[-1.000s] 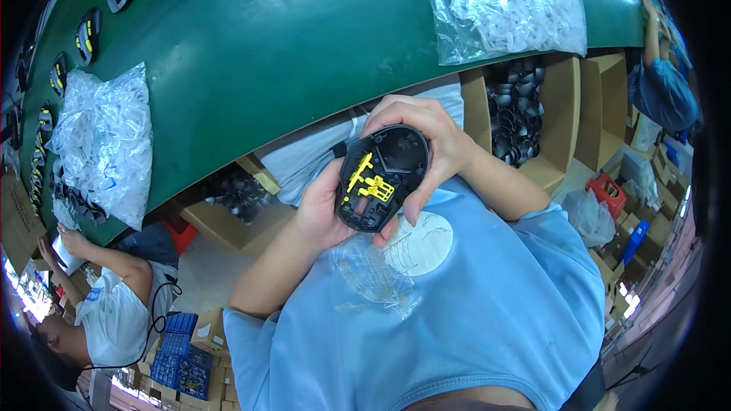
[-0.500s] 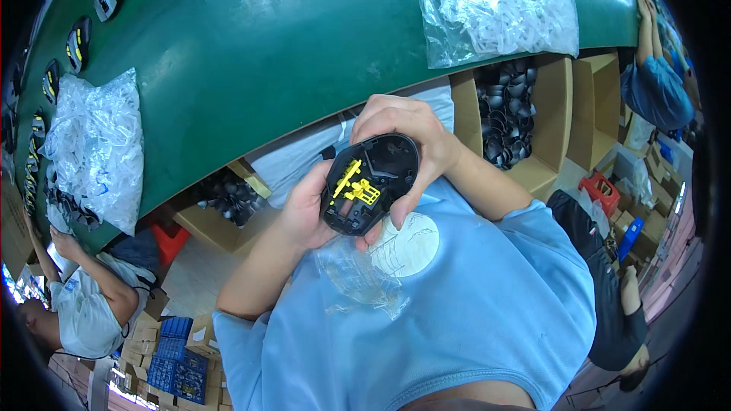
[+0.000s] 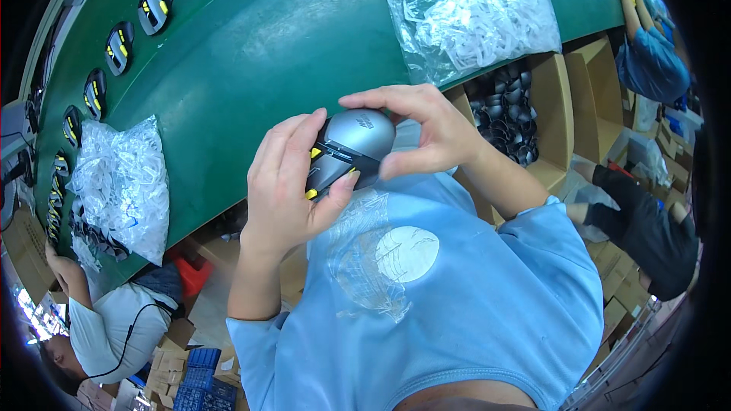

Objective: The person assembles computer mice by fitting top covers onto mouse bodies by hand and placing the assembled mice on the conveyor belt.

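Observation:
A computer mouse shell (image 3: pixel 352 144), grey on top with black and yellow side parts, is held in front of my chest, its outer face up. My left hand (image 3: pixel 285 175) grips its left side, the thumb on the near edge and the fingers along the far one. Around its right, rounded end curve the fingers and thumb of my right hand (image 3: pixel 430 125), the thumb tip at the edge. The underside of the shell is hidden.
A green conveyor belt (image 3: pixel 251 68) carries several similar mice (image 3: pixel 156 7) at left. On it lie a bag of clear plastic parts (image 3: pixel 487 7) and a second such bag (image 3: pixel 126 183). A carton (image 3: pixel 560 106) holds black pieces. Co-workers stand at both sides.
The mouse shell has been turned over: its hollow inside with yellow parts faced up before, and now the grey outside does. The mice on the belt have shifted in view.

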A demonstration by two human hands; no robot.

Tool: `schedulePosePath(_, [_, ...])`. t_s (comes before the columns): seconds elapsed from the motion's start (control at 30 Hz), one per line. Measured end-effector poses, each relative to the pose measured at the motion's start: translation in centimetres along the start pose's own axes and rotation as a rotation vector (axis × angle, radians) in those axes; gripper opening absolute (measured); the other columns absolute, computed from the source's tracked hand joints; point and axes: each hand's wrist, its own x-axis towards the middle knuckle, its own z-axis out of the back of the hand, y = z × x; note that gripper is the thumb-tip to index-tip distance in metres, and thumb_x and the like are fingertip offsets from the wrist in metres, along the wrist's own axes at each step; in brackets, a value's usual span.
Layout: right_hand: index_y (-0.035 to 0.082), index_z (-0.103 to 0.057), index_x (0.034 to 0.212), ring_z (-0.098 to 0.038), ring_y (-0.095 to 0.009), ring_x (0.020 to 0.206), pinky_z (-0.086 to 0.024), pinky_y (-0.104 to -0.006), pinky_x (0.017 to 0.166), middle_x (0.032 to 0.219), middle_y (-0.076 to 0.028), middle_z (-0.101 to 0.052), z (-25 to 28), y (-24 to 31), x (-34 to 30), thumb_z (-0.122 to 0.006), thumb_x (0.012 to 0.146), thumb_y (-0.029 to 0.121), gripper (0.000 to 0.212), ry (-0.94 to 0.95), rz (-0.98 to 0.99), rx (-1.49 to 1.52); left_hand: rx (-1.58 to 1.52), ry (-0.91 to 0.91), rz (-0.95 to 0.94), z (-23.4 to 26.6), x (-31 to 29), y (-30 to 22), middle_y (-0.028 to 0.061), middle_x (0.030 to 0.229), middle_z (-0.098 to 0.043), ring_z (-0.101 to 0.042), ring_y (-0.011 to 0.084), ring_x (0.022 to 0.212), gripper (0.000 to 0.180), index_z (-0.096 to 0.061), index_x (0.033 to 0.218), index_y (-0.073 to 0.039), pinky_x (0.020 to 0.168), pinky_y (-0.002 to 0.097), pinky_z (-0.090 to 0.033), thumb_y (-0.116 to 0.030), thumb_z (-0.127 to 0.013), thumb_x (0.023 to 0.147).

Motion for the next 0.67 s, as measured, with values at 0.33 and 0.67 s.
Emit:
schedulePosePath(0.33, [0.000, -0.070, 0.116, -0.070, -0.040, 0.088, -0.058, -0.0486, 0.078, 0.096, -0.018, -0.074, -0.5, -1.9, 0.8, -0.089, 0.084, 0.052, 0.064, 0.228, 0.365, -0.164, -0.003, 0.234, -0.154, 0.8, 0.3, -0.1, 0.0278, 0.122, -0.069, -0.069, 0.0480, 0.105, 0.061, -0.062, 0.137, 0.004, 0.092, 0.0529, -0.057, -0.026, -0.076, 0.087])
schedulePosePath(0.67, [-0.006, -0.063, 0.134, -0.070, -0.042, 0.107, -0.056, -0.0491, 0.092, 0.116, -0.027, -0.073, 0.6, -2.5, 1.7, -0.085, 0.091, 0.049, 0.073, 0.022, 0.478, -0.208, 0.074, 0.095, -0.407, -0.6, 4.2, 5.6, 0.0289, 0.115, -0.067, -0.071, 0.0452, 0.104, 0.069, -0.060, 0.134, 0.013, 0.092, 0.0548, -0.059, -0.043, -0.069, 0.095])
